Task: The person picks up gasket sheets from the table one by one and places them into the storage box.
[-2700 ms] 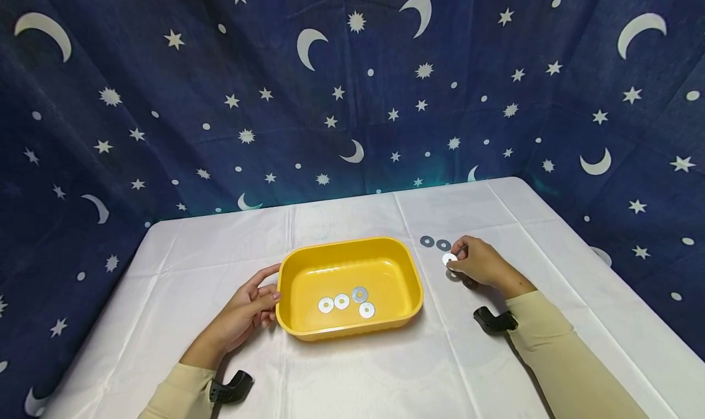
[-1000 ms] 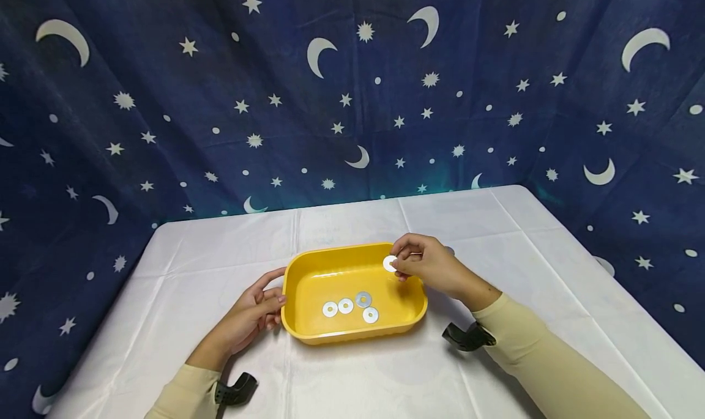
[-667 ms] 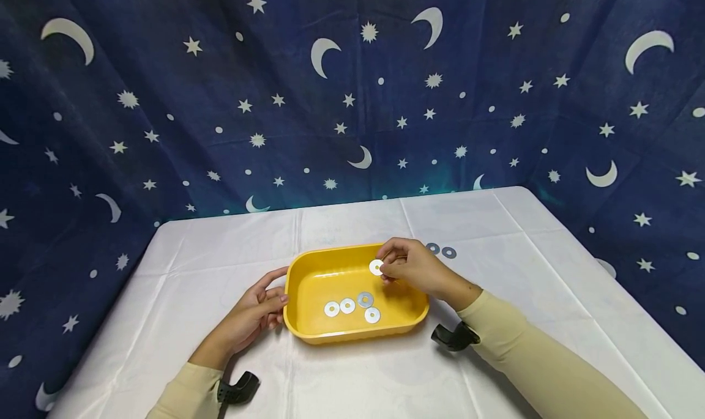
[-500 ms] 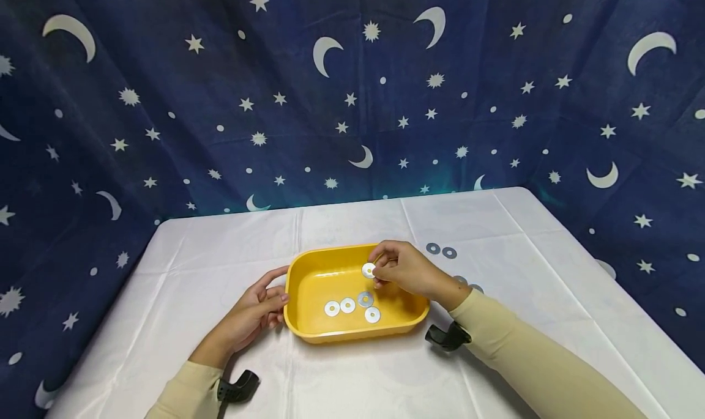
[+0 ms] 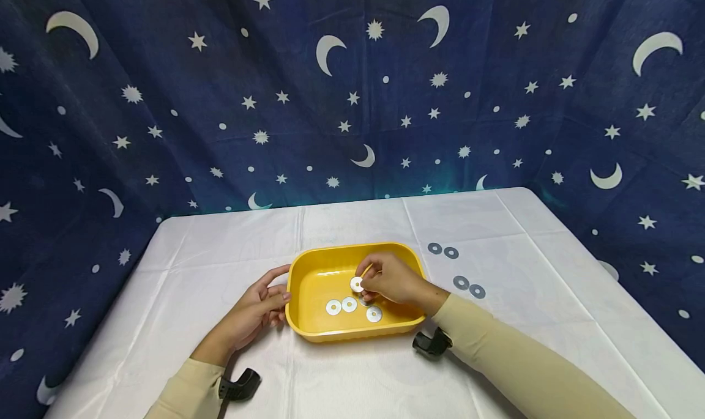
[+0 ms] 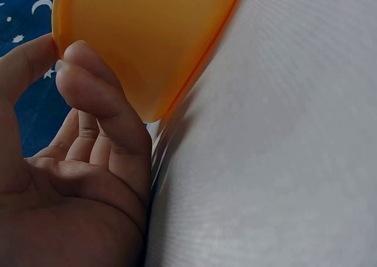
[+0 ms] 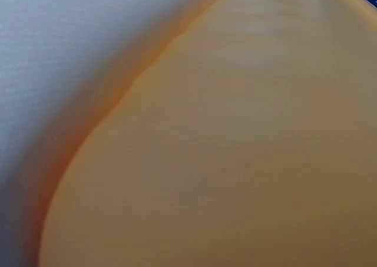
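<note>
A yellow rectangular plastic tray (image 5: 352, 332) stands on the white-covered table. At its left end my left hand (image 5: 250, 312) holds the rim, thumb and index finger against the edge; the left wrist view shows the fingertips touching the tray wall (image 6: 147, 55). My right hand (image 5: 393, 279) reaches inside the tray and pinches a flat metal washer (image 5: 356, 284) between thumb and fingers, above the tray floor. Below it lie several washers, among them one at the left (image 5: 333, 307) and one nearer the front (image 5: 374, 314); another is partly hidden by the right hand. In the right wrist view the tray's outer wall (image 7: 206, 149) fills the picture.
Right of the tray, more washers lie on the table in two pairs, one farther back (image 5: 434, 248) and one nearer (image 5: 461, 282). A dark blue curtain (image 5: 275, 70) with moons and stars hangs behind the table (image 5: 551, 272).
My right hand has carried a washer from the right-hand pile over the tray's rim, then leftward and lower inside it. The left hand has stayed at the tray's left end.
</note>
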The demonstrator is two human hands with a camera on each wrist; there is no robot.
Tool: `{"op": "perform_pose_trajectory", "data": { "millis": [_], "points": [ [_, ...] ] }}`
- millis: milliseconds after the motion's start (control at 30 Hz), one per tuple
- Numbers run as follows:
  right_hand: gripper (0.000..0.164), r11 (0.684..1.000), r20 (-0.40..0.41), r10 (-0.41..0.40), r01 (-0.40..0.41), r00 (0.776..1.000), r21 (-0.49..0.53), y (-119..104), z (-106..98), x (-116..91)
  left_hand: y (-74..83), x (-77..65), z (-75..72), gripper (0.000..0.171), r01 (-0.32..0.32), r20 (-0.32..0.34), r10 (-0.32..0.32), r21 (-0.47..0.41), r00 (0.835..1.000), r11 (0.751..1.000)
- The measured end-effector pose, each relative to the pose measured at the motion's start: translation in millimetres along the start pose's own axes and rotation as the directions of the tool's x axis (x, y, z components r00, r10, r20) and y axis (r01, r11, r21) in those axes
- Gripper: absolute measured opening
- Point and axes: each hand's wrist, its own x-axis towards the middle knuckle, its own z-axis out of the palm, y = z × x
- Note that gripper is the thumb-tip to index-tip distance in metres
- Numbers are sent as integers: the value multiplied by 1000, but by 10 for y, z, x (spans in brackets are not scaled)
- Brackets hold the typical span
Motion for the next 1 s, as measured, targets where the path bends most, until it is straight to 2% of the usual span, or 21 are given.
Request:
{"op": "perform_pose_trajectory", "data": {
  "millis": [133,233,500,767,1000],
  "points": [
    [15,999,-10,-3,3,1000,-45,24,37,24,3,-6,2,68,-9,2,9,0,1000,1000],
    [10,992,-36,-12,8,999,-124,27,53,34,4,-7,1,68,-20,7,20,-1,1000,1000],
    [7,944,-61,-39,17,997,-331,33,73,70,22,-6,-9,68,-28,13,28,5,1000,1000],
    [7,923,-75,-31,0,997,-386,44,72,85,7,1,-12,68,-21,10,20,15,1000,1000],
    [8,902,-86,-70,27,994,-431,42,72,63,-17,12,-11,68,-9,1,9,14,1000,1000]
  ]
}}
